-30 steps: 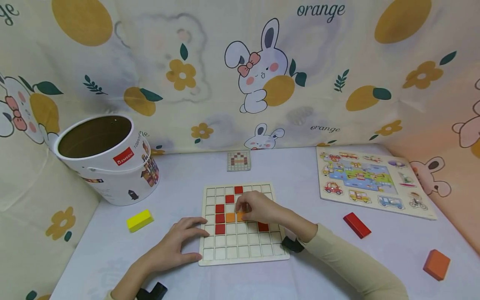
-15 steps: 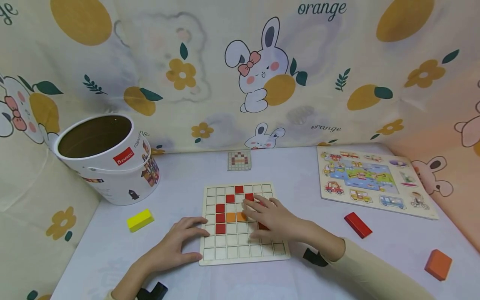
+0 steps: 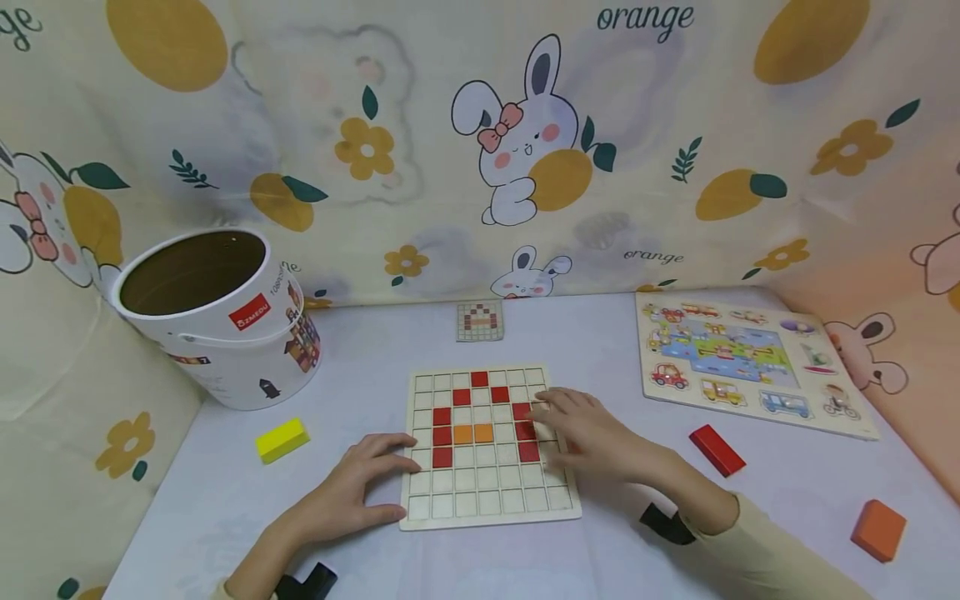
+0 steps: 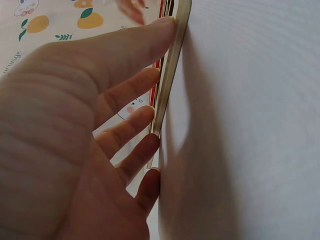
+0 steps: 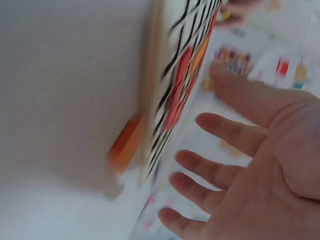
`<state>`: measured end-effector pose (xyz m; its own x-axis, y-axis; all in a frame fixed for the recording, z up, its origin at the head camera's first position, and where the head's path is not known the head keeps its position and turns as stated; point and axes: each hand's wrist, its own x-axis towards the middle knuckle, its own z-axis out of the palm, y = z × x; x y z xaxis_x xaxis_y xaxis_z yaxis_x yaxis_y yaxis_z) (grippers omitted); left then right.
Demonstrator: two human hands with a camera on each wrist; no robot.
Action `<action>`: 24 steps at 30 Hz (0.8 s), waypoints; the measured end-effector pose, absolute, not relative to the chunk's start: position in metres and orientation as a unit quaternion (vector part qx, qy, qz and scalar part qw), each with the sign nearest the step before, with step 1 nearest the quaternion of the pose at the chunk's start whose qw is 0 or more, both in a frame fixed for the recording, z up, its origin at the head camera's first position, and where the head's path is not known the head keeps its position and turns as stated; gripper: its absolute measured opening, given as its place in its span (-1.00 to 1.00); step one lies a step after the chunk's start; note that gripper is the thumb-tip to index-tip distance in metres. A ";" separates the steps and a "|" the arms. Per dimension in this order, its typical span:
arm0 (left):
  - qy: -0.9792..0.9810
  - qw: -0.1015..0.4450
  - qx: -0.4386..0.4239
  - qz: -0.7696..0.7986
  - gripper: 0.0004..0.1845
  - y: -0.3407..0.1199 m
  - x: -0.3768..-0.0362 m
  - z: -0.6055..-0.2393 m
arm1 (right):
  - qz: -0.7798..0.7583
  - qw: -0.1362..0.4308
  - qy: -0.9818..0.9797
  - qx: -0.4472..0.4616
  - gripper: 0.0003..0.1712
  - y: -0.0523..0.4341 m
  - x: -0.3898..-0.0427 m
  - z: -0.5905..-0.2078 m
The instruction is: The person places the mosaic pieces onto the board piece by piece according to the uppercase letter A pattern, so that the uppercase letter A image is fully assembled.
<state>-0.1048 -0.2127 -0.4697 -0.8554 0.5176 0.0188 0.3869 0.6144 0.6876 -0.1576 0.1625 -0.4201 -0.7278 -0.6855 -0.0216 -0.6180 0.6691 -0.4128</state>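
Observation:
A pale grid board [image 3: 465,505] lies flat on the table, with several red tiles [image 3: 442,436] and two orange tiles [image 3: 483,432] in its squares. My left hand [image 3: 352,487] rests along the board's left edge, fingers spread and fairly straight. In the left wrist view its thumb and fingertips touch the board's rim [image 4: 175,60]. Over the right side of the board hovers my right hand [image 3: 600,435], fingers loosely extended, holding nothing. The right wrist view has the same hand [image 5: 250,165] apart from the board, its palm side showing.
A small pattern card [image 3: 480,322] lies behind the board. To the left are a yellow block [image 3: 282,440] and a white bucket [image 3: 232,367]. On the right lie a picture puzzle [image 3: 757,367], a red block [image 3: 717,450] and an orange block [image 3: 878,530].
My right hand has released an orange tile onto the board, spread its fingers and drawn back to the right, uncovering red tiles. The left hand has stayed in place.

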 end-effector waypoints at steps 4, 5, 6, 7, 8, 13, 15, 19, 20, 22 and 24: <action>0.894 0.094 0.249 0.361 -0.52 -0.212 -0.105 -0.469 | -0.266 0.093 0.910 -0.303 -0.49 0.194 -0.164 -0.425; 0.894 0.096 0.248 0.361 -0.52 -0.212 -0.106 -0.469 | -0.286 0.102 0.906 -0.294 -0.52 0.200 -0.166 -0.427; 0.894 0.096 0.248 0.361 -0.52 -0.212 -0.106 -0.469 | -0.305 0.113 0.901 -0.288 -0.54 0.206 -0.168 -0.430; 0.894 0.097 0.248 0.361 -0.52 -0.212 -0.106 -0.469 | -0.324 0.124 0.894 -0.284 -0.56 0.210 -0.169 -0.433; 0.894 0.097 0.248 0.361 -0.52 -0.212 -0.105 -0.469 | -0.339 0.132 0.888 -0.282 -0.58 0.213 -0.171 -0.436; 0.895 0.093 0.248 0.359 -0.51 -0.213 -0.105 -0.467 | -0.338 0.138 0.884 -0.291 -0.69 0.212 -0.173 -0.442; 0.895 0.092 0.248 0.359 -0.51 -0.213 -0.104 -0.467 | -0.328 0.139 0.888 -0.292 -0.70 0.209 -0.172 -0.440; 0.894 0.092 0.251 0.359 -0.51 -0.212 -0.104 -0.467 | -0.320 0.139 0.889 -0.296 -0.67 0.205 -0.171 -0.437; 0.894 0.092 0.251 0.359 -0.51 -0.212 -0.105 -0.467 | -0.319 0.138 0.889 -0.297 -0.66 0.205 -0.171 -0.437; 0.894 0.092 0.251 0.360 -0.51 -0.212 -0.105 -0.467 | -0.320 0.136 0.889 -0.298 -0.64 0.204 -0.170 -0.437; 0.894 0.092 0.251 0.361 -0.52 -0.212 -0.104 -0.468 | -0.325 0.137 0.888 -0.295 -0.64 0.203 -0.169 -0.437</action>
